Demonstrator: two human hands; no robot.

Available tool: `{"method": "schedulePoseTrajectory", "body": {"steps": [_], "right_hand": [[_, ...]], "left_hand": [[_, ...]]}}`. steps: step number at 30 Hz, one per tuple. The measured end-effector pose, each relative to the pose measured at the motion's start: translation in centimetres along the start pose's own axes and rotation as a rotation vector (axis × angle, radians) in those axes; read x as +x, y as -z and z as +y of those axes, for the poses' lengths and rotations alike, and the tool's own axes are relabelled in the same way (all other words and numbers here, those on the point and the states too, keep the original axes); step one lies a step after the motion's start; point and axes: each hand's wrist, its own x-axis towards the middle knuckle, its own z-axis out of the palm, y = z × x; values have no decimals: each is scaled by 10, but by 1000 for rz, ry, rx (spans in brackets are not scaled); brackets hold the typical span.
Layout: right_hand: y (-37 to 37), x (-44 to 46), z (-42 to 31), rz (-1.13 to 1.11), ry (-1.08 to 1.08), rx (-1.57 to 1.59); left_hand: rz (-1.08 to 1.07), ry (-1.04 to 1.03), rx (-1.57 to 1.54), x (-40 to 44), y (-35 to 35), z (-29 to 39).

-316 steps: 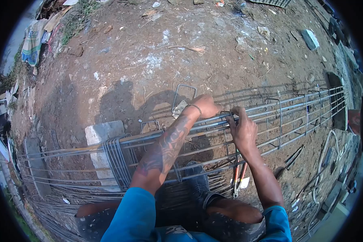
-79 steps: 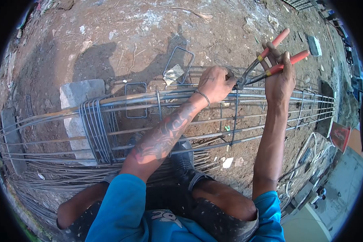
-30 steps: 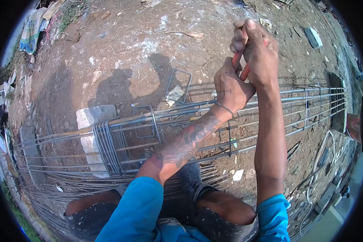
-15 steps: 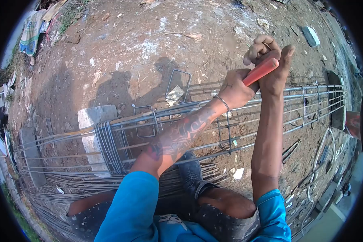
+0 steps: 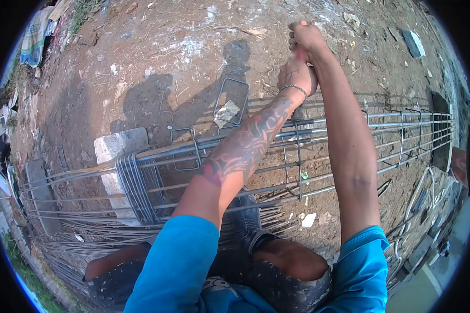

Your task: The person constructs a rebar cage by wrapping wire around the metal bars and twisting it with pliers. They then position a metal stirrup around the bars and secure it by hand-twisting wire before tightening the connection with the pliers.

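My left hand (image 5: 296, 75), with a bracelet at the wrist, is closed on a tool. Its red handle (image 5: 300, 54) rises from that fist, while the rest is mostly hidden by my fingers. My right hand (image 5: 307, 39) is closed around the upper part of the handle, just above my left hand, and a bit of red shows at its top. Both arms reach out over a long rebar cage (image 5: 371, 128). The cage has lengthwise steel bars with rectangular stirrups, and lies across the ground in front of me.
Several stirrups (image 5: 136, 189) are bunched on the cage's left part. A pale block (image 5: 121, 142) lies under the bars there. One loose stirrup (image 5: 232, 101) rests on the dirt beyond. Many thin rods (image 5: 89, 245) lie near my legs, and my boot (image 5: 247, 221) is beside the cage.
Both hands have moved forward and left, away from my body. The right hand has gone from loosely curled fingers beside the red handle to a closed grip around it.
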Motion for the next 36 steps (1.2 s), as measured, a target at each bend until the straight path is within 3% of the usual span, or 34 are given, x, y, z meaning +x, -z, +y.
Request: {"method": "schedulePoseTrajectory", "body": {"steps": [4,6,9,13,15,19,22,23,24,25,27,28,32,33,34,35,36], "right_hand": [[-13,19,30,-113,-103,-45],[-7,20,42,-184,-333,168],[1,32,66,-221,-466,154],[3,27,69,-219,-387,-13],[-2,27,66,-71,-315,58],[2,-25,-13,0,-213,-187],[18,-29,-28,-147,-95,-137],[26,-33,-28,-310,-1,238],[32,-40,-24,-467,87,615],[38,-52,-27,-462,89,617],[51,-84,-38,-735,324,903],[55,-79,-33,-811,315,932],[56,-96,-45,-699,377,775],[54,-106,-53,-432,377,441],[50,-119,-60,-163,358,111],[40,-137,-70,-166,350,112],[27,-158,-83,6,350,-148]], "left_hand": [[-112,123,45,14,-11,-15],[-145,147,48,27,-24,-23],[-219,200,74,28,-34,-27],[-225,190,76,31,-39,-29],[-221,170,75,26,-31,-21],[-75,64,39,-2,-5,0],[79,-31,25,-24,4,10],[180,-88,55,-28,8,12],[-41,-143,13,-32,34,20],[-259,-219,21,-25,51,27],[-1020,-271,-435,-2,63,24],[-1210,-152,-544,-10,68,27],[-804,-214,-789,-33,43,6],[-807,-214,-782,-36,41,6],[-543,-257,-689,-38,38,6],[-275,-292,-597,-42,34,4],[-43,-402,-505,-51,27,8]]}}
